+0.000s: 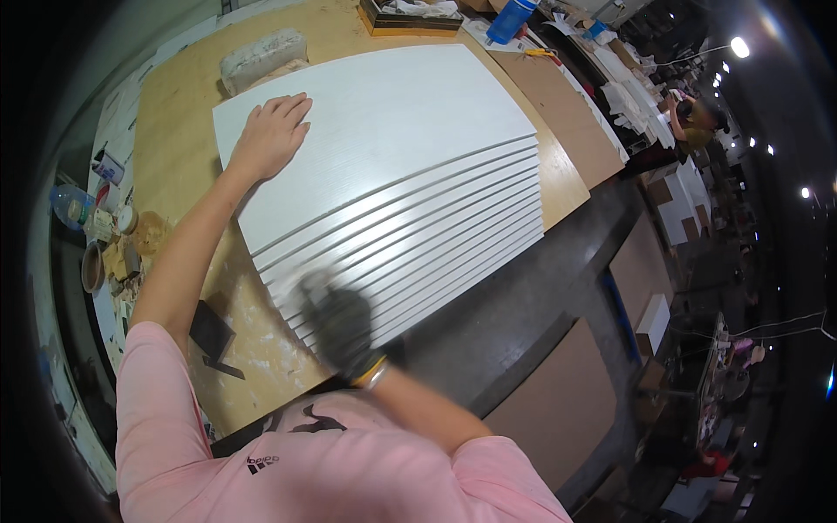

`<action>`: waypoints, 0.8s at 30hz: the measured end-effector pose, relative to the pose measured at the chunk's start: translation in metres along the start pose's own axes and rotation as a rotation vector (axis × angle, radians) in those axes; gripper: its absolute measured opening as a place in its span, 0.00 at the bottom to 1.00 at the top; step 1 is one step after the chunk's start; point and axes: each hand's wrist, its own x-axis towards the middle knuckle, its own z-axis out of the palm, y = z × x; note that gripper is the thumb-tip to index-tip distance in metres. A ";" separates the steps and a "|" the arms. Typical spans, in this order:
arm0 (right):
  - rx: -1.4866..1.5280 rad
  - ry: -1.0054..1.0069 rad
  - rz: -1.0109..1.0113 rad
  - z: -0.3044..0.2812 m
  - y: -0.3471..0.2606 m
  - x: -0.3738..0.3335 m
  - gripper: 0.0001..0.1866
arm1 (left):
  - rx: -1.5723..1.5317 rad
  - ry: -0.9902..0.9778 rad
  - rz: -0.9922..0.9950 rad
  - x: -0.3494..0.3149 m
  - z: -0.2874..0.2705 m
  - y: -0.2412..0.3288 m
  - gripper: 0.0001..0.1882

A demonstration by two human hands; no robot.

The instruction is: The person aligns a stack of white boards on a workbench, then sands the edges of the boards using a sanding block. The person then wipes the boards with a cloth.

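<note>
A stack of white panels lies fanned out on the table, the front edges stepped one behind another. My left hand, bare, rests with its fingers stretched out on the top panel near its left edge. Over the stepped edges at the near left is my right hand, in a dark grey glove with a yellow cuff band. Motion smears its fingers. A pale blur shows at the fingertips, and I cannot make out whether it is a held thing.
The panels lie on a wooden tabletop. A whitish block stands behind them, with a tray and blue bottle farther back. Bottles and jars line the left. A dark flat piece lies nearby. A co-worker is at the right.
</note>
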 end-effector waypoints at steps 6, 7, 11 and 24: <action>0.416 0.084 -0.141 -0.045 -0.018 -0.016 0.20 | 0.018 0.011 0.022 0.002 -0.004 -0.006 0.24; 0.281 0.285 -0.133 -0.059 0.001 0.006 0.22 | 0.026 0.014 0.027 0.000 -0.004 -0.007 0.24; 0.113 0.326 -0.024 -0.045 0.078 0.025 0.15 | 0.014 0.018 0.046 0.005 0.000 -0.003 0.24; -0.555 0.634 0.298 -0.085 0.372 0.065 0.08 | -0.135 -0.037 -0.037 0.010 -0.016 0.010 0.23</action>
